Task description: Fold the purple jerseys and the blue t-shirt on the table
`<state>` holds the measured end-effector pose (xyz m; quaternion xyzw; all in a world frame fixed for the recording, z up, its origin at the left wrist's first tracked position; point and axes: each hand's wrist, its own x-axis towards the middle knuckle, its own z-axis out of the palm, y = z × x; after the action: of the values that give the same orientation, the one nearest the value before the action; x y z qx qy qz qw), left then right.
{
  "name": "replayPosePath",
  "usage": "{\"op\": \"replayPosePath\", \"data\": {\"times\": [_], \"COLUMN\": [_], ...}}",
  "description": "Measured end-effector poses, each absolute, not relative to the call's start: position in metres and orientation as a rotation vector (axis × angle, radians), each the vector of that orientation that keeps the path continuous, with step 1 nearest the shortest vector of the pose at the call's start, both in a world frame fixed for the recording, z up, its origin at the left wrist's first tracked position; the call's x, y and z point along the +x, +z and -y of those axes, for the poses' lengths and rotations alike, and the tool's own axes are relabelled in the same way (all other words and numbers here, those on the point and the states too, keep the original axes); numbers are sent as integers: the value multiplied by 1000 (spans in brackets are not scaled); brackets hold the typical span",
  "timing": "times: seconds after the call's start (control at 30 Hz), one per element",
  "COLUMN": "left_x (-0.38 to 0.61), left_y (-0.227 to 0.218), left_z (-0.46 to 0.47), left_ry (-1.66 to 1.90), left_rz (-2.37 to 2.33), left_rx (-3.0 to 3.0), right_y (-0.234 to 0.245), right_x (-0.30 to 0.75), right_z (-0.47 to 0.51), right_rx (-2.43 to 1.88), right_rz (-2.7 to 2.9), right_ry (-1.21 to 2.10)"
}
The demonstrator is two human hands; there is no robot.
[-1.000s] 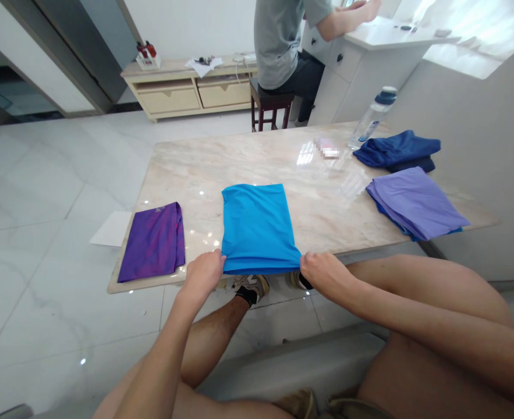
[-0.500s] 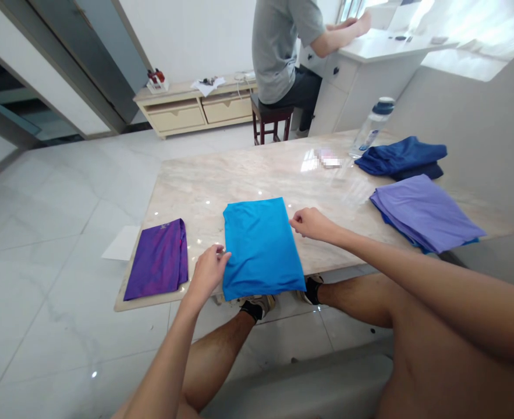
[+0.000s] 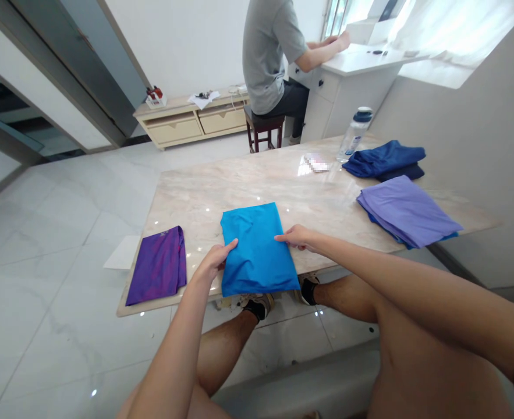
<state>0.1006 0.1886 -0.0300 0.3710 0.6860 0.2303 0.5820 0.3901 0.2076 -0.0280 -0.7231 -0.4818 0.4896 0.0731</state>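
Observation:
A folded bright blue garment (image 3: 259, 256) lies flat at the front edge of the marble-topped table (image 3: 195, 186), lightly wrinkled. My left hand (image 3: 216, 257) grips its left side, thumb on top and fingers underneath, partly hidden. On the opposite side, my right hand (image 3: 297, 236) pinches the right edge between thumb and fingers. To the left rests a folded purple garment (image 3: 157, 265), apart from both hands. Off to the right is a folded lavender garment (image 3: 409, 209) on top of a blue one, and behind it a dark blue garment (image 3: 385, 158).
A clear water bottle (image 3: 353, 137) with a blue lid stands at the table's far side, beside a small blurred pink item (image 3: 316, 163). Beyond, a person in a grey shirt (image 3: 268, 55) sits on a stool (image 3: 263, 129) at a white desk (image 3: 357, 64). A low cabinet (image 3: 187, 125) lines the wall.
Both hands have closed on the blue garment's sides, the thumbs now lying on top of it; before, they were just at its edges. The view has shifted slightly.

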Motion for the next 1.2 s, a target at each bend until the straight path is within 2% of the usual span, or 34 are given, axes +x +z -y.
{"op": "replayPosePath", "data": {"times": [0.17,0.3,0.5,0.63,0.8,1.2], "left_x": [96,81,76,80,73,63], "left_y": [-13,10,43,50,50,75], "left_z": [-186,-181,-178,-175,-174,-141], "left_ry": [679,821,1125,1294,1413,1501], "left_rz": [-1623,-1584,-1398,-1530,-1457,-1467], "left_rx": [878,952,935,952,851,1064], "right_y": [-11,18,64,83,89,95], "right_x": [398,417,434,428,415,415], "right_z": [-209,-205,-195,-190,-182,-176], "right_rx": [-2069,-1814,-1439,-1368,-1308,-1225], "right_rz": [1381,1418,1461,1477,1532,1563], "right_ry": [1437,1369,1147,966,824,818]}}
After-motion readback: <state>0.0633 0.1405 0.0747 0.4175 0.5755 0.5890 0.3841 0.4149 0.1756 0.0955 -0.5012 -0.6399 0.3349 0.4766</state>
